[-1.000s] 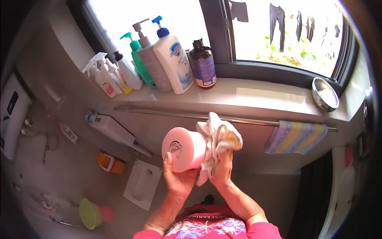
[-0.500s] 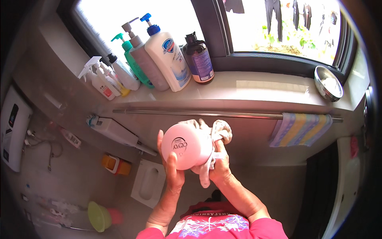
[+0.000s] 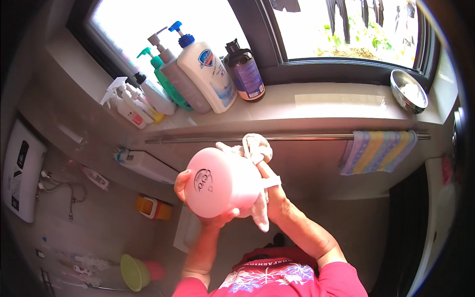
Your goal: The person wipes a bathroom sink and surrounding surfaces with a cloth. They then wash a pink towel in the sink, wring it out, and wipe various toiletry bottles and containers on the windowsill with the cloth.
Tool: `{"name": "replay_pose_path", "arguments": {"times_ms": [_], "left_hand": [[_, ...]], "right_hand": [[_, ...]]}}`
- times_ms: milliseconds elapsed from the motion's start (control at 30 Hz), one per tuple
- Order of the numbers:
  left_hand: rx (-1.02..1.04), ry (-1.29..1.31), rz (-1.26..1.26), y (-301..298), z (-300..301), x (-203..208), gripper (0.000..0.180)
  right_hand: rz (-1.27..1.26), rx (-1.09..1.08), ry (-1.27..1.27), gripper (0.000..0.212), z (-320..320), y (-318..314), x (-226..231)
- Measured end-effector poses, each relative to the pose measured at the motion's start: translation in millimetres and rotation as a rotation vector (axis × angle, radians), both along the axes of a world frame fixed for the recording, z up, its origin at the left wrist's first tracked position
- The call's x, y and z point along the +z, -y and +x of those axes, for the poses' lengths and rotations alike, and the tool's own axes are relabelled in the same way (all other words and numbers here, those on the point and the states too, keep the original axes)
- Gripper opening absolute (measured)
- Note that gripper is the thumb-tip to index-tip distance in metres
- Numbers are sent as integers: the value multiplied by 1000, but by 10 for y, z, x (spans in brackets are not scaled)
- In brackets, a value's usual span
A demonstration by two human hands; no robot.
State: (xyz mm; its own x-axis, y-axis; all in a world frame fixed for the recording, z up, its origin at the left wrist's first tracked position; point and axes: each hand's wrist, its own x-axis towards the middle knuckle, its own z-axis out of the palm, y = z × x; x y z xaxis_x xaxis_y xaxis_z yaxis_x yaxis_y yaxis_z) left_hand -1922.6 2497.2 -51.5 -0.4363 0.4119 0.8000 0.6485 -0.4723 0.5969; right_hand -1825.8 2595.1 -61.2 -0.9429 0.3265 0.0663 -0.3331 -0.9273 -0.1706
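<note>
My left hand (image 3: 217, 220) grips a pink, rounded plastic container (image 3: 213, 184) from beside and below, its fingers showing at the left edge and its thumb along the lower edge. The container is tilted, its flat base with a dark printed mark turned up toward me. On the container's right side my right hand (image 3: 273, 190) is closed on a pale, bunched cloth (image 3: 258, 147). Folds of the cloth stick up past the container, and one end hangs below it. The container's mouth is hidden, so I cannot tell whether cloth goes inside.
Several pump and spray bottles (image 3: 208, 74) crowd the windowsill (image 3: 307, 106), with a metal bowl (image 3: 409, 94) at its right end. Below runs a steel rail (image 3: 297, 137) holding a striped towel (image 3: 381, 152). Lower left are an orange bin (image 3: 153, 207), a squat toilet (image 3: 185, 230) and a green basin (image 3: 134, 272).
The container has moved slightly left and tipped, its base turning further left. My left hand has shifted lower around it. The right hand and cloth have moved up and left a little.
</note>
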Motion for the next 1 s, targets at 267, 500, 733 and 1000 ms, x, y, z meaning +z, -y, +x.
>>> {"name": "replay_pose_path", "arguments": {"times_ms": [267,500,733,1000], "left_hand": [[179,292,84,-113,185,190,89],[80,449,60,-97,60,-7,82],[22,474,70,-168,272,-20,91],[20,171,-130,-51,461,65,104]], "right_hand": [[685,-139,374,26,64,430,-200],[1146,-940,259,31,286,549,-434],[1199,-1745,173,34,86,395,-322],[1172,-1245,503,30,286,-144,-1]]}}
